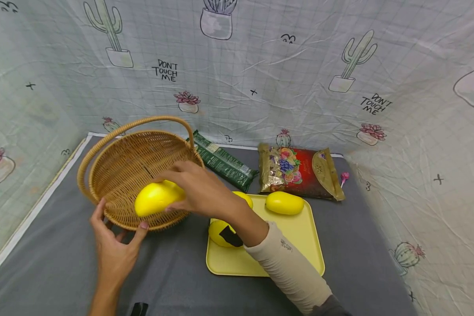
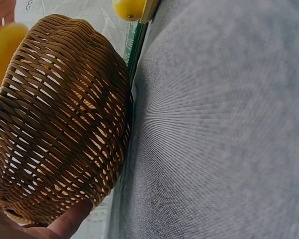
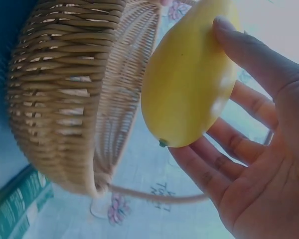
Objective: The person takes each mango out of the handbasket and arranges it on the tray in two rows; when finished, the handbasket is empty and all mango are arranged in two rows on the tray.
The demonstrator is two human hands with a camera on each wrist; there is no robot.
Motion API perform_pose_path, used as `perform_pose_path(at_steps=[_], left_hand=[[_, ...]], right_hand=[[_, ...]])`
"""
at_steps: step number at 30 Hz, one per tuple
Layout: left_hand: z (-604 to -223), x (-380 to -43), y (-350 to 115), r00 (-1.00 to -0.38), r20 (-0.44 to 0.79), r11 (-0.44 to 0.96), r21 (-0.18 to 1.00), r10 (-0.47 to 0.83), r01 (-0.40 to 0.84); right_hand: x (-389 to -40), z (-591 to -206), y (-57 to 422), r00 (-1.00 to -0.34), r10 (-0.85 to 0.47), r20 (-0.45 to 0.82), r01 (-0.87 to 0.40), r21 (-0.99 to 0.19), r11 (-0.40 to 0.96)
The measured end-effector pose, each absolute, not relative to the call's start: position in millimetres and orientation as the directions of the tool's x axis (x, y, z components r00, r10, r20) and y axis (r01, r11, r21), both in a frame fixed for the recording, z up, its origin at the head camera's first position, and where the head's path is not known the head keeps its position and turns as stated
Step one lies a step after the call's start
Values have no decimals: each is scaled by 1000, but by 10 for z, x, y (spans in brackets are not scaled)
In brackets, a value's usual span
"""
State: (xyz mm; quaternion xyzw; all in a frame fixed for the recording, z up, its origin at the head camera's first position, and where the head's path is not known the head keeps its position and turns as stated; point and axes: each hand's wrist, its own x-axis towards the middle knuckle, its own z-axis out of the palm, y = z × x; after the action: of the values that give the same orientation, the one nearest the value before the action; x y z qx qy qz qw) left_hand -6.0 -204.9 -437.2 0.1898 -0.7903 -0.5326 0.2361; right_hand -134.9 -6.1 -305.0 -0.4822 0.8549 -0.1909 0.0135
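Note:
A yellow mango (image 1: 155, 201) is held by my right hand (image 1: 195, 186) over the near part of the basket's opening. In the right wrist view, the thumb lies on one side of the mango (image 3: 189, 79) and the fingers on the other. My left hand (image 1: 116, 248) grips the near rim of the wicker basket (image 1: 120, 164), thumb and fingers spread along it. The basket has a tall arched handle and tips toward me; its woven side (image 2: 65, 114) fills much of the left wrist view. No other fruit shows inside it.
On a yellow tray (image 1: 296, 250) lie several mangoes, one (image 1: 217, 230) with a black patch, another (image 1: 285, 203) at the back right. Behind are a green packet (image 1: 225, 162), a red-gold bag (image 1: 306, 171) and a pink lollipop (image 1: 344, 177). A printed curtain (image 1: 253, 66) bounds the table.

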Motion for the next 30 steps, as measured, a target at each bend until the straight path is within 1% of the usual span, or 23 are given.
perform_pose_path(at_steps=[6,11,24,30], left_hand=[[-4369,-50,-2056,-814,169,364,930,-555,-55],[-4366,-43,-2064,-815,172,360,932,-553,-48],[-4372,-39,-2066,-818,180,365,930,-547,-39],[-4373,-46,-2076,-819,174,367,929,-546,-48]], right_hand=[[-1246,-3032,207,-574,-798,184,-802,-323,503],[-1188,-3051,397,-595,-779,197,-790,-321,522],[-1072,-3245,876,-667,-702,249,-738,-349,577],[-1015,-3362,1114,-712,-661,236,-697,-349,627]])
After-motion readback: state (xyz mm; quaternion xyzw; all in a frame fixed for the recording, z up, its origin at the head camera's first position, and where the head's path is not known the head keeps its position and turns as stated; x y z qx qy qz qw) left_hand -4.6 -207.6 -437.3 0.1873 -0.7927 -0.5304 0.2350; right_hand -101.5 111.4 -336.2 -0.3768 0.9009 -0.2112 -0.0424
